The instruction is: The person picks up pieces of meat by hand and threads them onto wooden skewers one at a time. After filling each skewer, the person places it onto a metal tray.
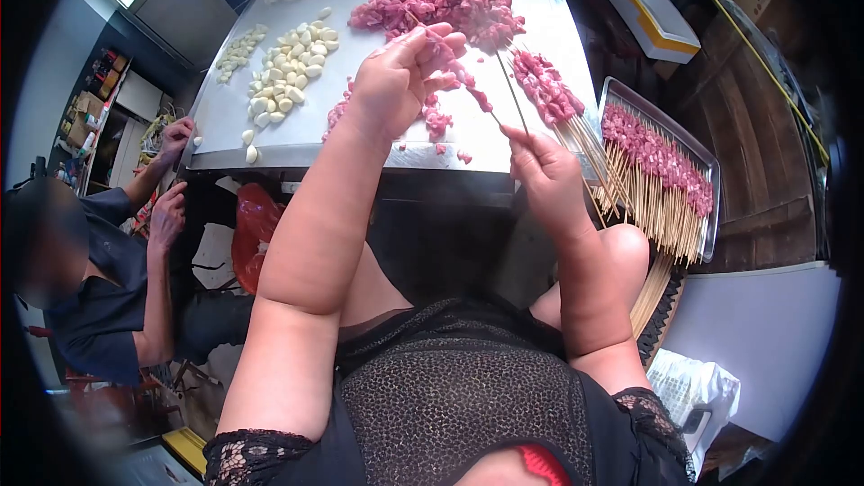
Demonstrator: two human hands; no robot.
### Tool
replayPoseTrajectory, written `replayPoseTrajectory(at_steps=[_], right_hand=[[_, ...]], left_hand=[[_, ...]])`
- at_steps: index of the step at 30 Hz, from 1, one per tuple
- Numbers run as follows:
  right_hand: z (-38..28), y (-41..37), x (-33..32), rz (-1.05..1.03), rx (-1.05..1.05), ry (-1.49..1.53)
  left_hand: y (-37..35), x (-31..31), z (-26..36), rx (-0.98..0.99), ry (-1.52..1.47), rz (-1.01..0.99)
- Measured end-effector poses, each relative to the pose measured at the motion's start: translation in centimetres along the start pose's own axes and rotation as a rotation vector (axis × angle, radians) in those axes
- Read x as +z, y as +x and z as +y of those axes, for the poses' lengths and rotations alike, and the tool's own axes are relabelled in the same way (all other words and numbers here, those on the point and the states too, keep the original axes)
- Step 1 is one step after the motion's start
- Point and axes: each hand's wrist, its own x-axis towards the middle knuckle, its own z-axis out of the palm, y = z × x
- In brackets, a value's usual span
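Left hand (402,67): we are pinching pink meat (482,101) on a skewer (498,120), fingers curling in around it, grip narrow. Right hand (549,175): we are holding that skewer lower down, thumb and fingers closing on the bare stick. A second stick (511,90) is running up beside it; we are not able to tell whether the right grip is holding that one too.

Skewer is slanting between the hands, above the tabletop (490,148), near side of the meat pile (441,4). Loaded skewers (546,90) are lying by the right edge; a further batch (661,157) is resting in the metal tray (717,182) beside it. White cloves (290,72) are sitting left, apart from the meat.

Handling, our read: we are expecting a light, thin, fairly stiff stick, liable to snap under side load. Meat is looking soft, wet, slippery, probably tearing if squeezed hard. We are favouring the bare lower shaft as the firm hold, light fingertips on the meat, clear of the point.
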Motion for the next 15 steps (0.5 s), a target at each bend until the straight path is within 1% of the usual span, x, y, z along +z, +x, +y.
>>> replayPoseTrajectory(at_steps=[2, 3, 5, 6, 8, 9, 10, 12, 13, 14, 15], right_hand=[[0.0, 0.1, 0.0, 0.016, -0.016, -0.020], [0.0, 0.1, 0.1, 0.015, -0.019, -0.032], [0.2, 0.1, 0.3, 0.012, -0.024, -0.047], [0.3, 0.0, 0.4, -0.002, -0.021, -0.042], [0.2, -0.1, 0.8, -0.015, -0.013, -0.041], [0.0, -0.2, 1.1, -0.006, -0.030, -0.046], [-0.2, -0.3, 1.4, 0.005, -0.047, -0.053], [-0.6, -0.7, 1.8, -0.007, -0.021, -0.074], [-0.9, -0.7, 1.9, -0.026, 0.003, -0.086], [-1.3, -0.7, 1.9, -0.016, 0.003, -0.099], [-1.7, -0.7, 1.8, -0.005, -0.043, -0.152]], left_hand=[[0.2, -0.1, -0.2, -0.090, -0.195, -0.041], [0.2, 0.1, -0.5, -0.093, -0.195, -0.043], [0.0, 1.0, -1.4, -0.095, -0.125, 0.035], [0.0, 1.3, -1.8, -0.095, -0.126, 0.035], [-0.1, 2.0, -2.5, -0.019, -0.208, 0.105], [0.0, 2.7, -2.7, -0.029, -0.300, 0.138], [0.1, 2.4, -3.1, -0.033, -0.306, 0.133], [0.1, 2.8, -3.1, 0.001, -0.417, 0.099], [0.3, 3.2, -3.3, -0.028, -0.359, 0.244], [0.1, 3.8, -3.0, -0.034, -0.368, 0.230], [-0.2, 4.2, -2.7, -0.012, -0.359, 0.196]])
